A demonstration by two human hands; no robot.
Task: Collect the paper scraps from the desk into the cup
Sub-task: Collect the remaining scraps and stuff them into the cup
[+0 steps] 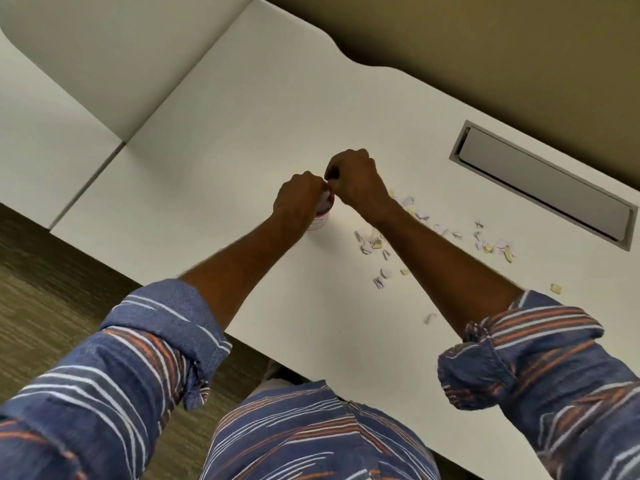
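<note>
Centre frame: cup (321,220) gripped by left hand (298,199); right hand (356,178) curled at its rim, hold unclear. Paper scraps (370,242) strewn centre-right on worktop (242,116).

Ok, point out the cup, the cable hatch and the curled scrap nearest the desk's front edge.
cup (319,221): head view, white lower wall.
cable hatch (543,188): head view, middle of grey lid.
curled scrap (430,317): head view, its middle.

Showing no readable text, number or brand anywhere. Bearing only a red band and faint, blurred marks on the paper cup (321,221), too small for reading. Carrying nothing legible on the paper scraps (375,242) either.
</note>
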